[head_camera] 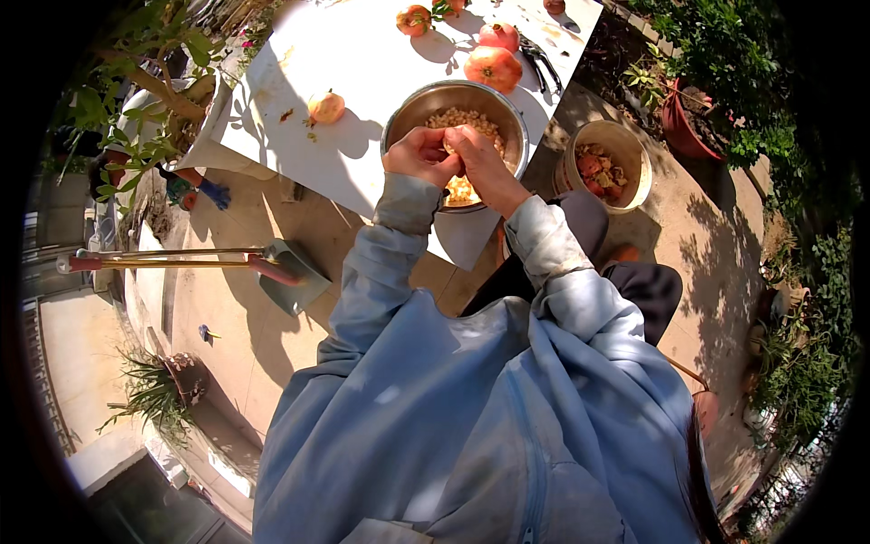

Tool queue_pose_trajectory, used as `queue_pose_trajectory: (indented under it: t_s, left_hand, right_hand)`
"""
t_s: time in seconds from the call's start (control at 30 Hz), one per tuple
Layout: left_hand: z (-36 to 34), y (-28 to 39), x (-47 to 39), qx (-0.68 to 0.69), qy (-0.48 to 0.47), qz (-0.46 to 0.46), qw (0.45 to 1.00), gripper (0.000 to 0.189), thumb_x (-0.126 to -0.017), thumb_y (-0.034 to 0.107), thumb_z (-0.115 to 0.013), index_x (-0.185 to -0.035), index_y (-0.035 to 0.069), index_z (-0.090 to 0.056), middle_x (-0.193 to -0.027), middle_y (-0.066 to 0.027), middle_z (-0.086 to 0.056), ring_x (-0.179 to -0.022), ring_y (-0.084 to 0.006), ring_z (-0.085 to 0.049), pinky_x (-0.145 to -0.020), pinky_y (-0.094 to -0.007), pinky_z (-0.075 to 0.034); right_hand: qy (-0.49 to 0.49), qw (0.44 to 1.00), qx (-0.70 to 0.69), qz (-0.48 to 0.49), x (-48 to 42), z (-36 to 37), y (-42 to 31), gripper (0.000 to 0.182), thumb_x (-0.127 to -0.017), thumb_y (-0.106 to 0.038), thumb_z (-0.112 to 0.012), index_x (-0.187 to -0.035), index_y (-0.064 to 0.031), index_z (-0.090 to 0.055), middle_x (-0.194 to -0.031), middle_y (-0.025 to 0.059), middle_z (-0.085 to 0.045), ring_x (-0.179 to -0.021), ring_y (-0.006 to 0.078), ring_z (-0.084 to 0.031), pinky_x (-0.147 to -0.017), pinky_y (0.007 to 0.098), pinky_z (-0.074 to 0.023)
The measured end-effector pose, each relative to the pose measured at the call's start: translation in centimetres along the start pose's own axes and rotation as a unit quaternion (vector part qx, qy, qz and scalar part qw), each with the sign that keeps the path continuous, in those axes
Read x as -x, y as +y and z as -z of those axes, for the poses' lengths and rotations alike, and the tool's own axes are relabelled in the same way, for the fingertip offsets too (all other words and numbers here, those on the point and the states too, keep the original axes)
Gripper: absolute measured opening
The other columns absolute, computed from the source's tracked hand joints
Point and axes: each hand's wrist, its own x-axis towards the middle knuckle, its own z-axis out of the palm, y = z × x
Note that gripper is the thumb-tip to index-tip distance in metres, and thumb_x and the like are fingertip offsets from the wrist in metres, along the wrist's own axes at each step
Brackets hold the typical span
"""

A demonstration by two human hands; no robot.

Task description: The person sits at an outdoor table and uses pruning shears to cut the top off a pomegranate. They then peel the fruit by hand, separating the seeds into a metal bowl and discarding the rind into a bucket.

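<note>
My left hand (420, 155) and my right hand (486, 166) meet above a stainless steel bowl (408, 122). Their fingertips are pinched together around a small pale piece, apparently of pomegranate, mostly hidden by the fingers. Pale pomegranate seeds (469, 119) lie in the bowl beneath, and sunlight falls on those nearest me. Touching or close behind the bowl's far rim is a large red-orange pomegranate (494, 68), with another pomegranate (499, 36) just beyond it. A smaller yellowish pomegranate (326, 107) sits on the white table (285, 129) to the left.
Black-handled pruning shears (540, 64) lie right of the pomegranates. A bucket (642, 166) holding peels stands on the floor at right. A long-handled dustpan (292, 275) is at left. Another person's blue-gloved hand (216, 194) shows beyond a white planter (211, 129).
</note>
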Motion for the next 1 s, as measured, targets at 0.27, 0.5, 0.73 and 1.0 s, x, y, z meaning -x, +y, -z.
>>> queue_pose_trajectory:
  t_s: [0.27, 0.5, 0.73, 1.0]
  left_hand:
    - [0.2, -1.4, -0.8, 0.095, -0.035, 0.04, 0.994, 0.028, -0.072, -0.001, -0.067, -0.098, -0.004, -0.057, -0.087, -0.0093, -0.063, -0.075, -0.0116, -0.061, -0.066, -0.0227, -0.051]
    - [0.3, -1.0, -1.1, 0.128, -0.037, 0.047, 0.99, 0.029, -0.072, 0.001, -0.069, -0.098, -0.004, -0.057, -0.089, -0.0111, -0.063, -0.077, -0.0125, -0.062, -0.067, -0.024, -0.052]
    - [0.5, -2.9, -1.7, -0.046, 0.054, 0.016, 0.997, 0.025, -0.069, 0.013, -0.071, -0.086, -0.001, -0.06, -0.077, -0.0085, -0.064, -0.068, -0.0113, -0.061, -0.064, -0.0241, -0.051]
    - [0.7, -1.1, -1.4, -0.005, 0.04, 0.057, 0.998, 0.031, -0.06, 0.016, -0.073, -0.081, 0.001, -0.057, -0.072, -0.0081, -0.063, -0.069, -0.0131, -0.061, -0.06, -0.0257, -0.049]
  right_hand:
    - [0.038, 0.991, 0.022, 0.126, -1.9, 0.4, 3.2, 0.03, -0.092, -0.03, -0.041, -0.089, -0.0017, -0.05, -0.081, 0.0025, -0.049, -0.076, 0.0095, -0.045, -0.068, 0.0254, -0.0404]
    - [0.081, 0.996, -0.016, 0.033, -1.4, 0.6, 1.7, 0.027, -0.091, -0.024, -0.038, -0.089, -0.0008, -0.051, -0.082, 0.0056, -0.052, -0.077, 0.0126, -0.05, -0.071, 0.0267, -0.0415]
    - [0.061, 0.916, 0.384, 0.099, -2.0, 1.1, 0.1, 0.025, -0.083, -0.024, -0.058, -0.096, -0.0043, -0.062, -0.091, 0.013, -0.059, -0.084, 0.0208, -0.056, -0.075, 0.0304, -0.0431]
    - [-0.013, 0.99, 0.141, -0.005, -2.6, 1.4, -0.1, 0.019, -0.092, -0.014, -0.047, -0.102, -0.0033, -0.057, -0.077, 0.0002, -0.055, -0.054, 0.0039, -0.045, -0.045, 0.0179, -0.0344]
